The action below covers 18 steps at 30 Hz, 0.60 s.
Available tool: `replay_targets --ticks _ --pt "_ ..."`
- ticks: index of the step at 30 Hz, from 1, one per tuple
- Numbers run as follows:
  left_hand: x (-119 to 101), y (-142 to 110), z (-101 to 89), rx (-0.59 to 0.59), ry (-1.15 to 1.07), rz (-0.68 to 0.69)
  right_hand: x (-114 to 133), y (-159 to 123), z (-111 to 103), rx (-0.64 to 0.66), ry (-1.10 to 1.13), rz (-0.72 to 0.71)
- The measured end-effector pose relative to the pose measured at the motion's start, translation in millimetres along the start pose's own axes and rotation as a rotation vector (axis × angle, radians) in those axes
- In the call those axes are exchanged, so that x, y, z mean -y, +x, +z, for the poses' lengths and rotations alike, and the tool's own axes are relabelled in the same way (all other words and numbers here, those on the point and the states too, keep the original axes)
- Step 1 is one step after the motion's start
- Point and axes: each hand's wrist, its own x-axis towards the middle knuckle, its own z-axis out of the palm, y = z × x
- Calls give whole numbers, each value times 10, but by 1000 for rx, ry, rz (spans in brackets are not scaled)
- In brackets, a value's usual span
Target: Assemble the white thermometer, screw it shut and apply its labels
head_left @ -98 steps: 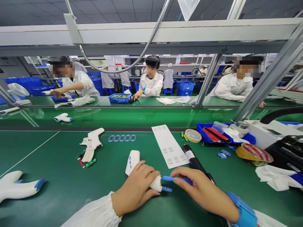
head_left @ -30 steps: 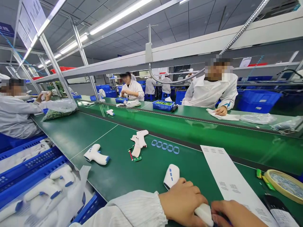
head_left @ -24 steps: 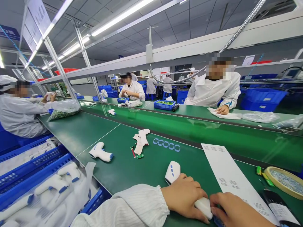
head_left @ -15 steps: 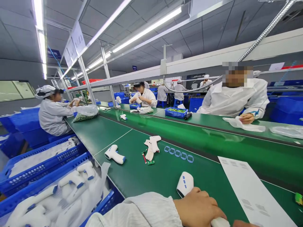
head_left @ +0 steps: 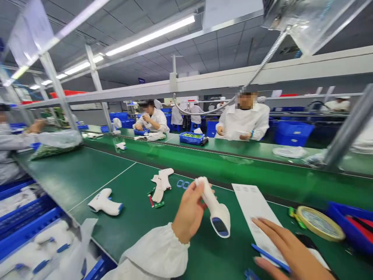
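My left hand (head_left: pixel 190 212) grips a white infrared thermometer gun (head_left: pixel 214 206) by its handle, above the green table. Its head points down towards me and shows a dark screen. My right hand (head_left: pixel 291 249) is over a white label sheet (head_left: pixel 256 200), fingers stretched out and thumb apart. Between that thumb and the fingers shows a blue pen (head_left: pixel 269 257); whether the hand touches it I cannot tell. Another thermometer gun (head_left: pixel 106 202) lies to the left. Opened white shell halves (head_left: pixel 161 184) with small green circuit boards (head_left: pixel 159 204) lie farther back.
Blue crates of white thermometer guns (head_left: pixel 46 249) stand beside the table at left. At right are a tape roll (head_left: pixel 320 222) and a blue bin (head_left: pixel 352 216). A green conveyor belt (head_left: pixel 210 158) runs behind the table. Co-workers sit beyond it, another person at far left.
The view has swung right. My left hand has lifted the thermometer gun off the table and turned its screen towards me. My right hand has come fully into view over the label sheet.
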Motion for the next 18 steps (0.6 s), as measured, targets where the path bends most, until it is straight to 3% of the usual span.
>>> replay_targets --ticks 2,5,7,10,12,13,15,16,18 --pt "29 3 90 -44 -182 -114 230 251 -97 48 27 -9" --pt "138 35 110 -66 -251 -235 386 441 -73 101 281 52" --pt "216 81 28 -75 -129 -304 329 485 -76 144 410 139" --pt "334 153 -197 -158 134 -410 117 564 -218 246 456 413" --pt "409 174 -342 -189 205 -426 -25 634 -343 207 486 584" --pt "442 175 -396 -180 211 -419 -82 663 -388 122 504 650" --pt "488 165 -460 -143 226 -403 -162 691 -419 -41 469 693" --pt "501 158 -472 -131 234 -392 -187 690 -410 -44 439 681" --pt "510 149 -473 -122 250 -376 -218 670 -374 108 382 611"
